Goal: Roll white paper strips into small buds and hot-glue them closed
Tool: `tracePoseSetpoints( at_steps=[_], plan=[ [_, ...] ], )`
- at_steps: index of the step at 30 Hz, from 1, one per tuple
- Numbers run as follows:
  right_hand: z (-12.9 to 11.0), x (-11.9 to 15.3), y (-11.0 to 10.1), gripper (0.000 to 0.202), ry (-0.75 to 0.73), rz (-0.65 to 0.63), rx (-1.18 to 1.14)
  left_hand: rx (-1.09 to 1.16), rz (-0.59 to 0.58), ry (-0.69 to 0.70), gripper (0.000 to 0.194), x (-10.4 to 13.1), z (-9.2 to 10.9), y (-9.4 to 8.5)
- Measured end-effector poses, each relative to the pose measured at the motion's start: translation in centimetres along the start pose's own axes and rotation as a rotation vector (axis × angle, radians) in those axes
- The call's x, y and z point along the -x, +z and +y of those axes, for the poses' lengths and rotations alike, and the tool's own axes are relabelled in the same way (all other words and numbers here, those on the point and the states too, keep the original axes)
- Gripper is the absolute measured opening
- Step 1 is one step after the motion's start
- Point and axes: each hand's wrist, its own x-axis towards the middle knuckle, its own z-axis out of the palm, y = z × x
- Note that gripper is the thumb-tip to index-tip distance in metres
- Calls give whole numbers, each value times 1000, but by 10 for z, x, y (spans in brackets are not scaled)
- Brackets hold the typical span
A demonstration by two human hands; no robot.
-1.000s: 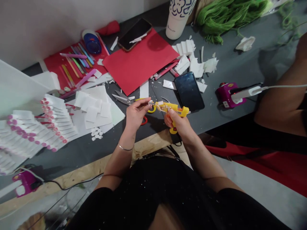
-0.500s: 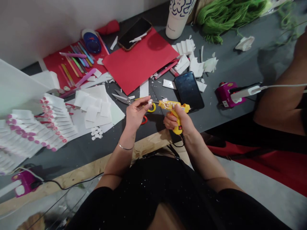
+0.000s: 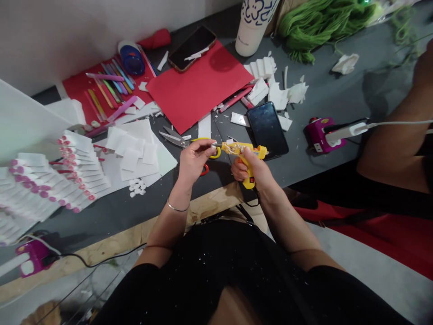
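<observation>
Since half a second earlier, your right hand (image 3: 260,170) had brought the glue gun (image 3: 250,173) slightly closer to your left hand (image 3: 193,158), narrowing the gap at its nozzle (image 3: 218,145). Your grey table (image 3: 111,221) ran beneath nearly everything. Another person's arm (image 3: 389,140) showed at the right, near the purple adapter (image 3: 321,135). Beyond your hands lay the red sheet (image 3: 199,90), with one phone (image 3: 192,47) resting across its far corner and the cup (image 3: 250,38) standing near its far right edge. Green yarn (image 3: 321,27) was heaped at the far right. To your left, white strips (image 3: 84,158) with pink tips lay in rows, next to loose white squares (image 3: 132,149). Another dark phone (image 3: 269,128) lay flat just beyond the glue gun. You held the glue gun above the table's front edge, right fingers wrapped around its handle and thumb along its body, nozzle pointing left. Your scissors (image 3: 174,137) lay open just beyond the left hand, their handles partly hidden behind it. Left thumb and fingers were pinched narrowly on a small white piece (image 3: 214,144) at the nozzle's tip; you could not tell whether the two touched.
</observation>
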Motion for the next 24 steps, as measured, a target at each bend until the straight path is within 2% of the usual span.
tracePoseSetpoints(
  at_steps=[5,16,20,24],
  plan=[
    [0,2,-1,76,7,35,7,-16,-17,11,26,1,2,1],
    [-3,1,-6,81,67,-82,-34,-136,54,125,29,4,2,3],
    [-1,4,-6,79,27,-14,-24,-127,86,106,27,4,3,2],
    [-1,9,-3,73,-113,131,65,13,75,24,26,0,0,0]
  ],
)
